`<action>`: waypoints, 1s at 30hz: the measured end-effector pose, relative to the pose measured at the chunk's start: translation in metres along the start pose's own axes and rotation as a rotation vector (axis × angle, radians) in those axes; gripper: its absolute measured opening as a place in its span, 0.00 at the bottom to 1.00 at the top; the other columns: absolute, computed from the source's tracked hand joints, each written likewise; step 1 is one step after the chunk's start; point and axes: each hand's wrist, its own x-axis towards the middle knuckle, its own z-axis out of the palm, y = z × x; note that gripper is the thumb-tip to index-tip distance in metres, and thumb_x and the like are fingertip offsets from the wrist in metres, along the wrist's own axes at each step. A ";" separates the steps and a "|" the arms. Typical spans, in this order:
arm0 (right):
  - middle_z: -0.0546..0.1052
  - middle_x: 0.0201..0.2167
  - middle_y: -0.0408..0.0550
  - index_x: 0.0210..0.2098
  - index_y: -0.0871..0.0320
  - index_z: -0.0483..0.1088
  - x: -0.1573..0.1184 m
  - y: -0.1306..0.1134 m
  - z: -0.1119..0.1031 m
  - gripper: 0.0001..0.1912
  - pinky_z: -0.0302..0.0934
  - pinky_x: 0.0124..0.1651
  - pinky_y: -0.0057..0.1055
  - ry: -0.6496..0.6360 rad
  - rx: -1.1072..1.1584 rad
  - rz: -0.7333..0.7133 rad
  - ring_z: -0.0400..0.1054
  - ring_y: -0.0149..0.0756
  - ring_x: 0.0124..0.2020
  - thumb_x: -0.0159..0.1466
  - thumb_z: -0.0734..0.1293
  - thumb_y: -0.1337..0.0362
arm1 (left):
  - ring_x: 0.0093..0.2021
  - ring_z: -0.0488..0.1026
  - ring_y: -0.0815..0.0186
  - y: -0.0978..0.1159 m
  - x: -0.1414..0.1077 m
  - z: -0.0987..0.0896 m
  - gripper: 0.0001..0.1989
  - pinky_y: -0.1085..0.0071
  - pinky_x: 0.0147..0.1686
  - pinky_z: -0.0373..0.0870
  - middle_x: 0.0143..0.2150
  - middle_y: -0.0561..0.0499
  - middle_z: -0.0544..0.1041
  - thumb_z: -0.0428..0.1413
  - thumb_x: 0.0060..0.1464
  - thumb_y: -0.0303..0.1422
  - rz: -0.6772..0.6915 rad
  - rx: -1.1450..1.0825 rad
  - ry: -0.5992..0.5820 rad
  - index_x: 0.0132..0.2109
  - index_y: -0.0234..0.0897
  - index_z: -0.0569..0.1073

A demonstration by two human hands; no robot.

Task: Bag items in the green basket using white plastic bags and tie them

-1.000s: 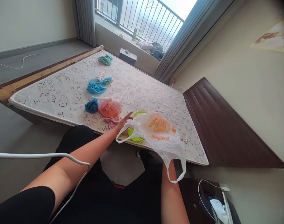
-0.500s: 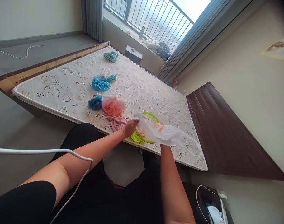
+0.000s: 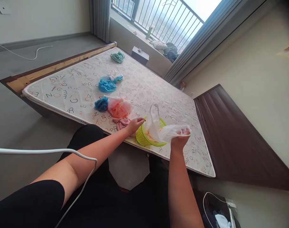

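Note:
A yellow-green plastic basket [image 3: 142, 136] with a latticed side sits near the mattress edge in front of me. A translucent white plastic bag [image 3: 167, 132] with orange print lies partly in it, one handle loop standing up. My right hand [image 3: 180, 136] is hooked into the bag's right end, its curled fingers showing through the film. At the basket's left rim is my left hand [image 3: 136, 124], its fingers pressed together; what they grip is not clear. Beside that hand lies a pink cloth [image 3: 122, 123], partly hidden by my wrist.
A bag with orange-red contents [image 3: 120, 107], a dark blue bundle [image 3: 101, 104], a light-blue bag [image 3: 107, 85] and a green coil [image 3: 117, 57] lie on the mattress [image 3: 75, 85]. A white cable [image 3: 40, 151] crosses before my left arm. The dark headboard [image 3: 230, 142] stands right.
My left hand has let go of the white bag's edge, and a handle loop now stands up. My right hand has moved right and up, drawing the bag's end with it.

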 end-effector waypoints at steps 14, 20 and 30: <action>0.80 0.48 0.56 0.48 0.57 0.75 -0.087 -0.034 0.003 0.15 0.47 0.68 0.50 -0.596 -0.575 -0.323 0.71 0.46 0.52 0.72 0.58 0.61 | 0.68 0.67 0.56 0.035 -0.037 0.018 0.16 0.52 0.68 0.65 0.58 0.44 0.79 0.53 0.61 0.26 0.775 0.547 -0.206 0.53 0.41 0.79; 0.63 0.70 0.64 0.67 0.59 0.63 -0.092 -0.015 0.011 0.27 0.55 0.60 0.47 -0.588 -0.796 -0.235 0.66 0.50 0.61 0.71 0.61 0.61 | 0.70 0.65 0.52 0.024 -0.043 0.033 0.23 0.47 0.70 0.61 0.60 0.41 0.78 0.54 0.60 0.24 0.785 0.647 -0.309 0.60 0.38 0.75; 0.73 0.57 0.68 0.69 0.65 0.62 -0.069 -0.014 0.024 0.31 0.54 0.58 0.51 -0.486 -0.936 -0.186 0.64 0.57 0.57 0.70 0.64 0.59 | 0.72 0.62 0.50 0.012 -0.044 0.032 0.26 0.47 0.71 0.59 0.64 0.41 0.75 0.55 0.58 0.23 0.754 0.707 -0.332 0.63 0.38 0.74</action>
